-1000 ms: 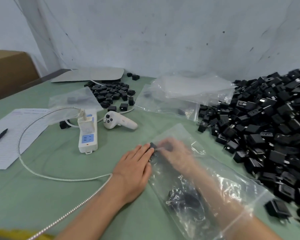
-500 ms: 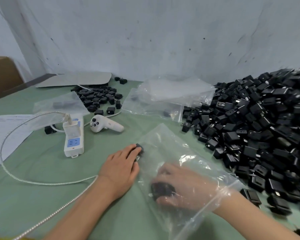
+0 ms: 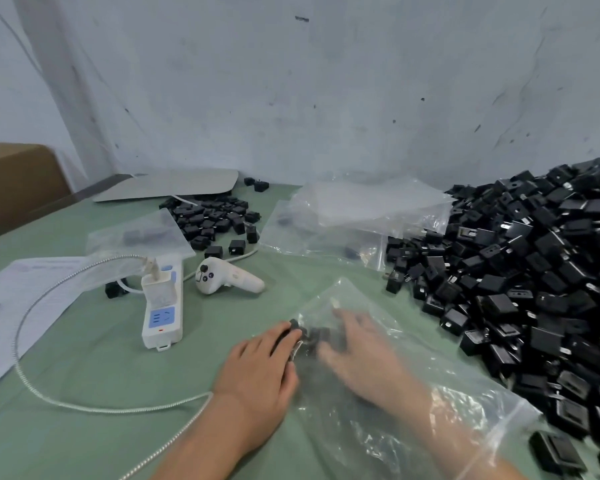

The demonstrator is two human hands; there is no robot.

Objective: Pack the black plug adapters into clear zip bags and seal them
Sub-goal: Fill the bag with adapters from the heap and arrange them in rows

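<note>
The left hand [image 3: 257, 372] lies flat on the desk [image 3: 84, 438]. Its fingers [image 3: 281, 336] are nearly straight and grip nothing, and their tips press against the left edge of the bag [image 3: 475, 400]. If that press slips, the thin film would likely skid on the cloth and the contents would shift.

Just past those fingertips sit the adapters [image 3: 314, 336], a small dark clump at the bag's closed end. Whether the one nearest the tips is inside the film or just outside it cannot be told.

Right of the clump, the right hand [image 3: 357, 355] is deep inside the bag, with the forearm through its mouth. Its fingers look spread, but film and blur hide whether they hold an adapter. The main risk seems to be the withdrawal. An arm pulled out fast could drag the clinging film along and spill the clump toward the mouth, or it could strain the zip strip so that it seals badly. Prongs shoved hard into the corner might also pierce the film.

Farther right of that hand, the pile [image 3: 534, 289] crowds the bag's side, so loose pieces could slide under it.

The adapters look small, blocky and matte black, some showing short metal prongs. The bag is clear, glossy and crinkled, and it lies limp and unsealed.
</note>
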